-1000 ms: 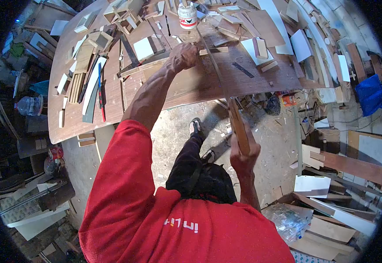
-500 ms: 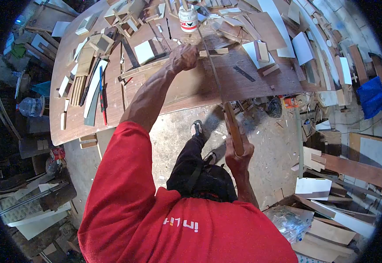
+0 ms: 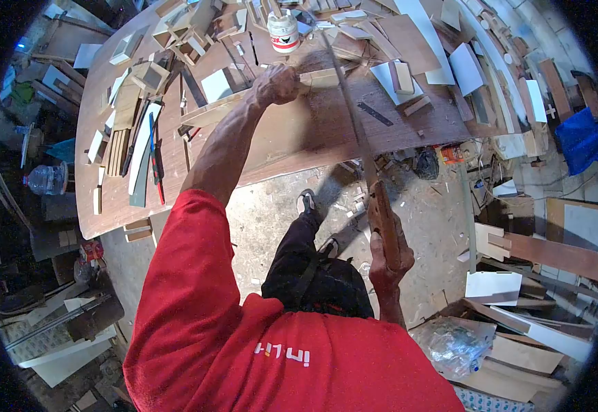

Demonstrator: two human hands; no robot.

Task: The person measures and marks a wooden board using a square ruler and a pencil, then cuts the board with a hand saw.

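Note:
My left hand (image 3: 276, 84) is closed around a narrow wooden strip (image 3: 321, 77) near its right end, over the worktable. The strip's other part runs left beneath my forearm. In my right hand (image 3: 389, 266) is the wooden handle of a handsaw (image 3: 383, 223), held low in front of the table's near edge. Its long thin blade slants up and away across the tabletop, by the strip's right end. Whether the teeth touch the wood I cannot tell. Beyond my left hand stands a white tub (image 3: 284, 33) with a red band.
Wood offcuts crowd the worktable (image 3: 278, 154). A dark flat metal piece (image 3: 375, 114) lies right of the blade. Red and blue slim tools (image 3: 154, 158) lie at left. Boards (image 3: 556, 261) and a plastic bag (image 3: 453, 347) are on the right floor side.
The saw and my right hand have moved right and a little back toward me, with the blade shifting right. My left hand and the strip have shifted slightly left.

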